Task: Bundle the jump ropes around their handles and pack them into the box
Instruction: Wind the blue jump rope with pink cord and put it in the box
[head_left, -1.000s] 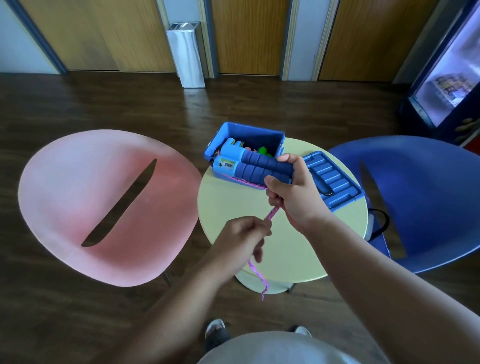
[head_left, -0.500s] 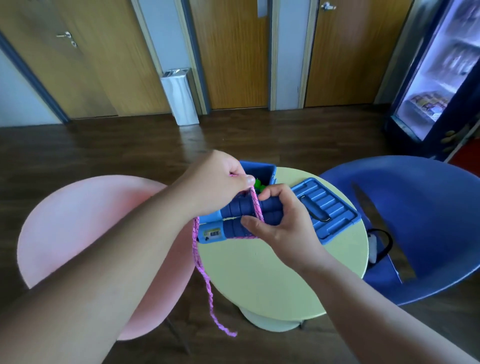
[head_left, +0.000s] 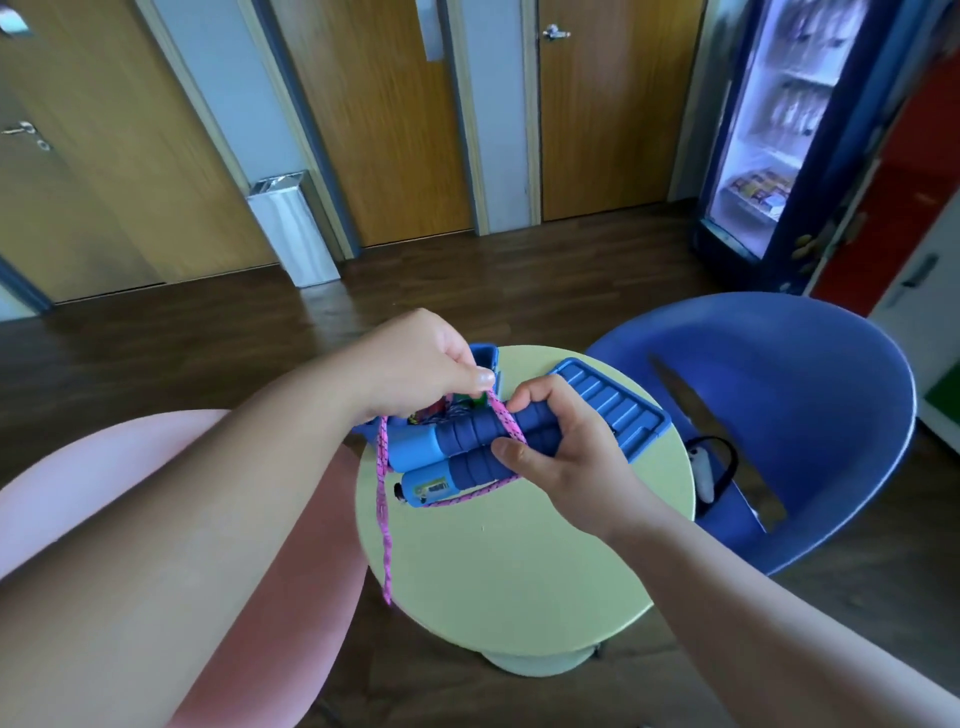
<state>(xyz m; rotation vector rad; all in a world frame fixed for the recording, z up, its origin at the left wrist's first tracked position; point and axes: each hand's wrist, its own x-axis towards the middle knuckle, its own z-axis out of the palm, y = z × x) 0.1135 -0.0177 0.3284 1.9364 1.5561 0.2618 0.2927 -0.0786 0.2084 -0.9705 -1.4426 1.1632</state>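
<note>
My right hand (head_left: 558, 447) grips two blue jump-rope handles (head_left: 457, 452) held side by side above the round table. A pink braided rope (head_left: 383, 499) runs over the handles; my left hand (head_left: 421, 364) pinches it just above them, and its loose end hangs down past the table's left edge. Behind my hands stands the blue box (head_left: 485, 358), mostly hidden, with colourful items inside. The blue box lid (head_left: 618, 410) lies flat to the right of it.
The pale yellow-green round table (head_left: 519, 566) stands between a pink chair (head_left: 291, 597) on the left and a blue chair (head_left: 789, 395) on the right. A white object with a black strap (head_left: 706, 473) lies on the blue chair. A metal bin (head_left: 293, 228) stands by the wall.
My left hand has risen from below the table to above the handles, carrying the pink rope up and over them. The view has tilted upward.
</note>
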